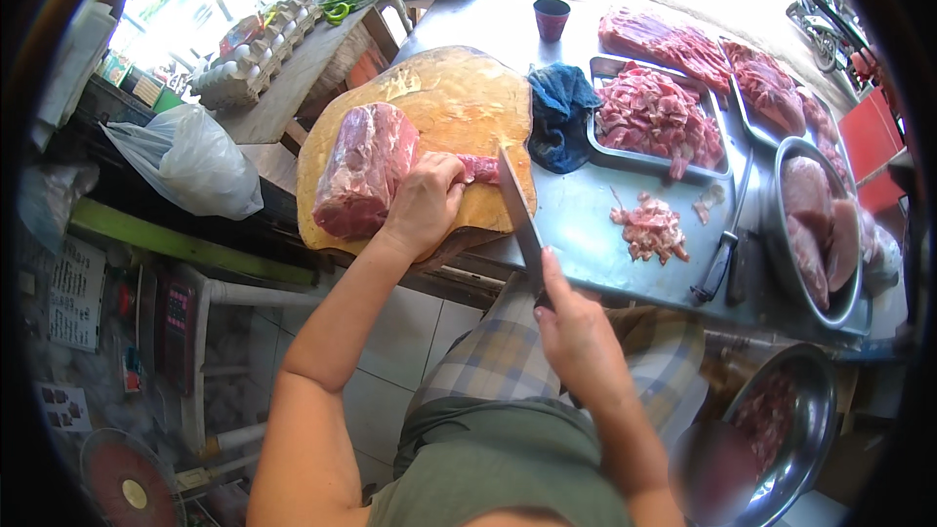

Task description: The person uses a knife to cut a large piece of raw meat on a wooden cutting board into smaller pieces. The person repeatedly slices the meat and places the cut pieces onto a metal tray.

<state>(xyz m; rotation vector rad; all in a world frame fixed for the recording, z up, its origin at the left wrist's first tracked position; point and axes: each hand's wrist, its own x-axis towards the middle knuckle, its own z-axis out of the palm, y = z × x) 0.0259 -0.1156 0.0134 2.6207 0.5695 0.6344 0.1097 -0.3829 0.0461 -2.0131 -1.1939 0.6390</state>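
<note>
On a thick wooden chopping board lies a large block of raw meat, at the board's left side. Just right of it, my left hand presses its curled fingers on a narrow strip of meat. The strip's right end sticks out past my fingers. My right hand grips the handle of a knife. Its broad blade points away from me and stands at the strip's free end, over the board's right edge.
Right of the board are a dark blue cloth, a tray of cut meat, a small pile of trimmings, a second knife and a steel bowl of meat. A dark cup stands behind. Egg trays and a plastic bag are left.
</note>
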